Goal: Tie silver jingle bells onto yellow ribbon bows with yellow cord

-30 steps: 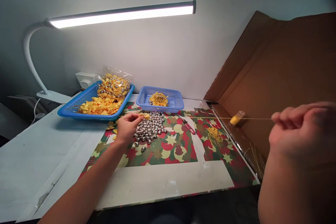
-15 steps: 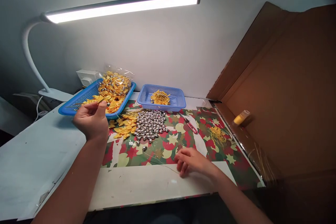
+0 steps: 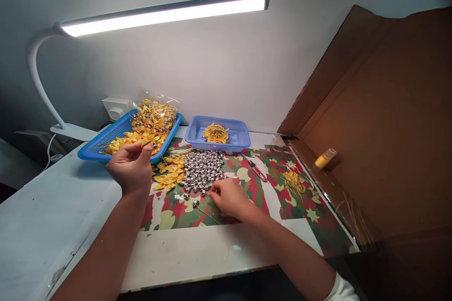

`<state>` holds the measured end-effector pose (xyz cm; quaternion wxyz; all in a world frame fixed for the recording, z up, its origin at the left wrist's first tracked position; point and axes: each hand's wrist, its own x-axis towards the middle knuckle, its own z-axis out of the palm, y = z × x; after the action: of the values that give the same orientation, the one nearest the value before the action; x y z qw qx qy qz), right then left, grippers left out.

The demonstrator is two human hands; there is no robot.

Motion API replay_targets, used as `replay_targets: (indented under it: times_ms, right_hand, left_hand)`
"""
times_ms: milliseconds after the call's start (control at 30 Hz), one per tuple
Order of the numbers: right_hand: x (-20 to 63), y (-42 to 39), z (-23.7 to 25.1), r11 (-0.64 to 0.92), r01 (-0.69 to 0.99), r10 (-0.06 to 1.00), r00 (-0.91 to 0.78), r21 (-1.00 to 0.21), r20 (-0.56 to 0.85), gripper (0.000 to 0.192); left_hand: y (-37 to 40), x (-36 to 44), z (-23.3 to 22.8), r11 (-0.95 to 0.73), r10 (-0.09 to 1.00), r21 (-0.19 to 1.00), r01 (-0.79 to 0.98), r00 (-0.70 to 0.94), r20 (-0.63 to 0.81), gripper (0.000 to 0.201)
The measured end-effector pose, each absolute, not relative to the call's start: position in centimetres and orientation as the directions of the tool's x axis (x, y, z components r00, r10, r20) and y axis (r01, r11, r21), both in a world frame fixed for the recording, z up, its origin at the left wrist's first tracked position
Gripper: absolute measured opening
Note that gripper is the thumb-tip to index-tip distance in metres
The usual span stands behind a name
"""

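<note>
While lamp (image 3: 165, 11) lights the white bench (image 3: 45, 216), left hand (image 3: 131, 169) grip pinches maybe a bow over tray (image 3: 106, 137); right hand (image 3: 228, 197) fingertips together at bells (image 3: 201, 174), contents hidden.

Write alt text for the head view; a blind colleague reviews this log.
The right hand reaches the near edge of a pile of silver bells on a patterned mat, while the left hand pinches something small beside a blue tray of yellow bows under a lit desk lamp.
</note>
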<state>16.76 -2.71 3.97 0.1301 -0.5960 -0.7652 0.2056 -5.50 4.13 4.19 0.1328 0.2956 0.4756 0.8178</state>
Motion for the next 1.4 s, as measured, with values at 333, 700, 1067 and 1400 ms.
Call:
replay_targets:
  times_ms: [333, 700, 1067, 1400]
  right_hand:
    - [28.4, 9.4, 15.9, 0.133, 0.879, 0.964, -0.007, -0.458, 0.267, 0.046]
    - [28.8, 4.3, 11.2, 0.200, 0.842, 0.931, -0.005, -0.501, 0.364, 0.031]
    - [12.6, -9.0, 1.7, -0.604, -0.233, 0.653, -0.693, -0.762, -0.306, 0.061]
    - [16.0, -4.6, 9.0, -0.206, -0.894, 0.977, -0.169, -0.399, -0.127, 0.027]
  left_hand:
    - [3.3, -3.5, 3.7, -0.414, 0.669, 0.910, -0.022, -0.685, 0.287, 0.019]
    - [3.0, -1.9, 3.2, -0.285, 0.807, 0.934, -0.214, -0.579, 0.113, 0.025]
    - [0.7, 0.3, 7.6, -0.299, 0.873, 0.907, -0.297, -0.470, 0.134, 0.026]
    - [-3.6, -1.2, 14.3, -0.511, 0.743, 0.820, -0.258, -0.612, 0.270, 0.015]
